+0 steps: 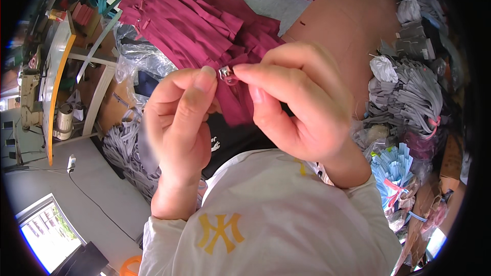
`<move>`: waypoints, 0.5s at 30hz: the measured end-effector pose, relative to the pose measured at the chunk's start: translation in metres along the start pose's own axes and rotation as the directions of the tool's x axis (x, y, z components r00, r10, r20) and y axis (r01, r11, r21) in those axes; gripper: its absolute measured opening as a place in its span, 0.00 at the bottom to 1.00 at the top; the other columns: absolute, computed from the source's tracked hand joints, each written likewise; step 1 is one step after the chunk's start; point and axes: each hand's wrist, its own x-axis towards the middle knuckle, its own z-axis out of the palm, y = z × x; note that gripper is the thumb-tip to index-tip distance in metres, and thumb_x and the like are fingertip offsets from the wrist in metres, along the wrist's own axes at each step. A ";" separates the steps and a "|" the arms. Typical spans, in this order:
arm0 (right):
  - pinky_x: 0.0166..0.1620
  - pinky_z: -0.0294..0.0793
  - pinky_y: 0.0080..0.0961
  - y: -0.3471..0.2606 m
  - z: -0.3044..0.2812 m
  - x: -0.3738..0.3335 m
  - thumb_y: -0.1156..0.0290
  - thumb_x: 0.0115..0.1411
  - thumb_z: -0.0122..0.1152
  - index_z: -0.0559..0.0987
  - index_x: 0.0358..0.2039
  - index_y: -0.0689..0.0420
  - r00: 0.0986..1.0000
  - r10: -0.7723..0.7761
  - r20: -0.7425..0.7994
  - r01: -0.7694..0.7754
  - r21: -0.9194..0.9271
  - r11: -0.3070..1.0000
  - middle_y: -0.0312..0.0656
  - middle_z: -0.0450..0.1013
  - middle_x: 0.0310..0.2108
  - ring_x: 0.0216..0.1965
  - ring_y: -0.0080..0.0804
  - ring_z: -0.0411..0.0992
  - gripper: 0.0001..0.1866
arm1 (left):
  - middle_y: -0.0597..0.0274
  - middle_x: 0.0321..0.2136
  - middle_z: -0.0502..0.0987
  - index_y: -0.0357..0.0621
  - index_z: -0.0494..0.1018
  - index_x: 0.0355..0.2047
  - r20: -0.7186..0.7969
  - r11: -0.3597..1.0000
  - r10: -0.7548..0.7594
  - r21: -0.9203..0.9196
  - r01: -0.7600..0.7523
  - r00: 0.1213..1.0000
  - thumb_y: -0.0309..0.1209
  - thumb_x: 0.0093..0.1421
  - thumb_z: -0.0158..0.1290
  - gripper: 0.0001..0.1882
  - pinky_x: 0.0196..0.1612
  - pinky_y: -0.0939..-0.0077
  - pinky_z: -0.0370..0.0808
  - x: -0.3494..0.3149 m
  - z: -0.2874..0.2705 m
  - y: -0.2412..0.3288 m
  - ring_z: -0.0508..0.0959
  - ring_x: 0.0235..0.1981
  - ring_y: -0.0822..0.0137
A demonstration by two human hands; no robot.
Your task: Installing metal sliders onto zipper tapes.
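Note:
A small shiny zipper slider [225,73] with a maroon pull sits between my fingertips, in front of my chest. My left hand [186,112] is closed, its thumb and bent fingers pinching a maroon zipper [235,105] beside the slider. My right hand [314,105] is closed too: its index fingertip presses the slider's right side, with the thumb just below. The zipper's tape hangs down between both hands. Just what lies under the left thumb is hidden. Beyond my hands spreads a thick layer of long maroon zippers [189,28].
Clear plastic wrapping [135,53] lies left of the maroon zippers, near an orange-edged table [59,82]. Grey strips [128,148] are heaped at my left. To the right lie grey bundles [409,94] and a light-blue bundle [391,171] tied with pink.

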 end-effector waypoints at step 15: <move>0.28 0.66 0.26 0.002 0.003 -0.001 0.80 0.54 0.61 0.79 0.35 0.63 0.999 0.026 0.035 -0.029 0.094 0.995 0.42 0.70 0.29 0.26 0.33 0.68 0.07 | 0.69 0.26 0.76 0.35 0.77 0.37 -0.059 0.999 -0.010 0.030 0.012 0.998 0.26 0.64 0.54 0.06 0.27 0.89 0.60 0.001 0.006 -0.003 0.66 0.23 0.83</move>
